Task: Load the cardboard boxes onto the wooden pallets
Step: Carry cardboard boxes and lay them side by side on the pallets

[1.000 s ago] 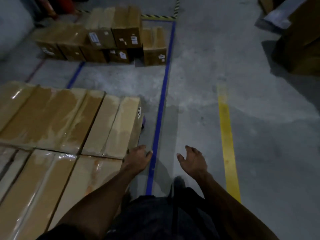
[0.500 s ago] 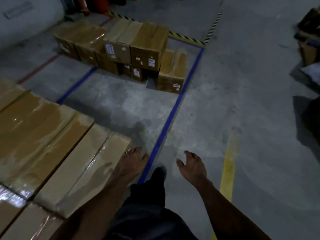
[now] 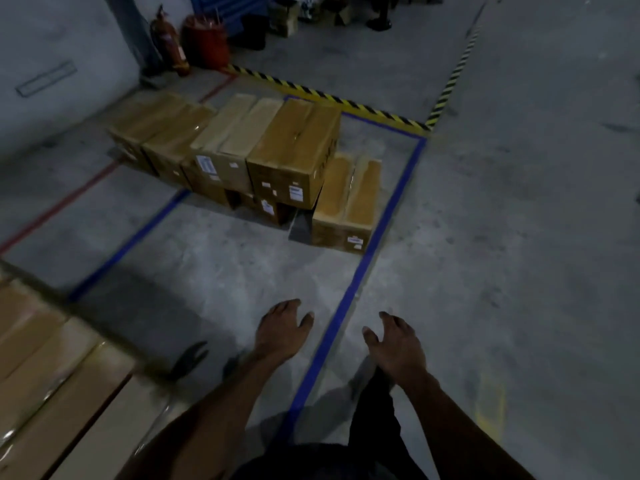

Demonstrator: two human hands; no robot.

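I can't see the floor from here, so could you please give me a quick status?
Left hand and right hand open, empty. Loose boxes ahead on floor; loaded stack at left. Path between clear.

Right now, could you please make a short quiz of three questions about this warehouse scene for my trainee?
1. True or false: the left hand holds a cardboard box.
2. Which colour is the floor line between both hands? A blue, B red, C green.
3. Fill in: the lone low cardboard box sits at the ____ end of the far box stack.

Key: 1 false, the left hand and the right hand are empty. 2 A. 3 right.
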